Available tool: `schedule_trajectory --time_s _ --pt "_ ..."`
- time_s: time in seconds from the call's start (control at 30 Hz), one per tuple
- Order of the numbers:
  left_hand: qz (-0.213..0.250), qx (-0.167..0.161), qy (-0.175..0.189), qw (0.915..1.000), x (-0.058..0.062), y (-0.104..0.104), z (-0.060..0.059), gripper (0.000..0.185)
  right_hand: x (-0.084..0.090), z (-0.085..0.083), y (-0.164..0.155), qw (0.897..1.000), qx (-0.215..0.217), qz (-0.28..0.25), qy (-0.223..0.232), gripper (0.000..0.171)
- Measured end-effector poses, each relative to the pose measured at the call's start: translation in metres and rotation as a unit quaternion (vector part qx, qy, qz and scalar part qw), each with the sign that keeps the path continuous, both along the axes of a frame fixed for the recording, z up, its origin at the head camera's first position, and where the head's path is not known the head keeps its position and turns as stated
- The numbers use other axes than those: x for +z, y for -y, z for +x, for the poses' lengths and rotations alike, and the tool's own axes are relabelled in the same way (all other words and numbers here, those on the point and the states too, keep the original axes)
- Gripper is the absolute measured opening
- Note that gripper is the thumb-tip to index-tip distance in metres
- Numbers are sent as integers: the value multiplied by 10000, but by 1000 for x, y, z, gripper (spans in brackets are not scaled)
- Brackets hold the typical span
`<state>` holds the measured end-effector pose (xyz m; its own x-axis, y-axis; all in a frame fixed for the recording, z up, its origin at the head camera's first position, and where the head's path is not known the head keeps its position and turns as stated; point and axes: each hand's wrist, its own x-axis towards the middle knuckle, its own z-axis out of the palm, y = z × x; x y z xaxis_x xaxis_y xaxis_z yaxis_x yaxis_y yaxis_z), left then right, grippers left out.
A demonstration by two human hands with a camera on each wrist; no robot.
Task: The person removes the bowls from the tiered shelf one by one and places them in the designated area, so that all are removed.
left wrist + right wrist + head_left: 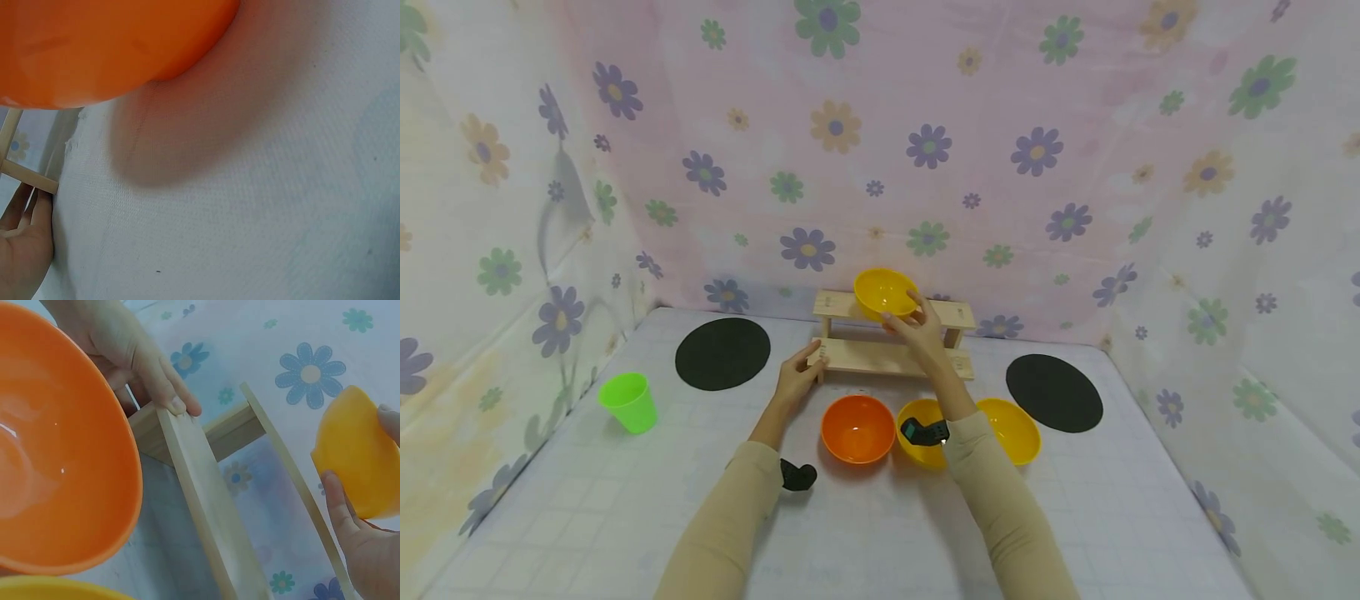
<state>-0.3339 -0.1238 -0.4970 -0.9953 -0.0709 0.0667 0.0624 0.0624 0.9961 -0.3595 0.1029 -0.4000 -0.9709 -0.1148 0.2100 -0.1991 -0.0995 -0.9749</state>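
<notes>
My right hand pinches the rim side of a yellow bowl, thumb and fingers on its near right side. The right wrist view shows this bowl tilted and apart from the upper board of a two-step wooden stand. At the stand's left end, my left hand grips the lower board; several of its fingers lie over the board's end. In front of the stand sits an orange bowl, close to my left forearm. Beside it, a second yellow bowl is partly covered by my right wrist.
A third yellow bowl stands just right of my right forearm. Round black mats lie on both sides, one at left and one at right. A green cup leans at the far left. Flowered cloth hangs behind the stand.
</notes>
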Motion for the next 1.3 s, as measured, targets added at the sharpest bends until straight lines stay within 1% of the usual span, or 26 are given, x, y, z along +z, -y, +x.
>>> schedule_trajectory --time_s 0.07,0.1,0.23,0.3,0.33,0.53,0.63,0.87,0.93,1.1,1.23,1.3 --pt "12 17 -11 10000 0 0 0 51 1 3 -3 10000 23 -5 3 71" --pt "25 -8 25 10000 4 0 3 51 2 5 -4 10000 33 12 10 71" --pt "108 -28 89 9999 3 0 2 51 4 9 -9 9998 39 175 55 72" --pt "106 -16 153 9998 2 -1 1 52 5 12 -12 9996 83 265 10 72" --pt "104 21 139 9998 -3 0 -2 52 5 13 -14 9994 106 335 -27 73" --pt "175 41 88 9998 -3 -1 -1 52 1 21 -24 9984 151 536 -116 74" --pt "151 38 71 9999 -3 -1 -1 52 -1 25 -28 9982 146 561 -126 75" --pt "-7 32 125 9999 -2 -1 -1 52 -1 35 -35 9976 252 553 -327 73" --pt "5 10 116 9999 -2 -1 -1 52 -1 39 -36 9976 273 559 -299 73" --pt "127 -60 39 9999 -2 0 0 52 6 54 -38 9966 278 741 -240 73" --pt "136 -75 27 9999 -1 0 0 52 14 68 -39 9953 351 859 -290 72" --pt "128 -61 36 9999 -1 0 0 52 14 73 -39 9953 372 855 -262 71"
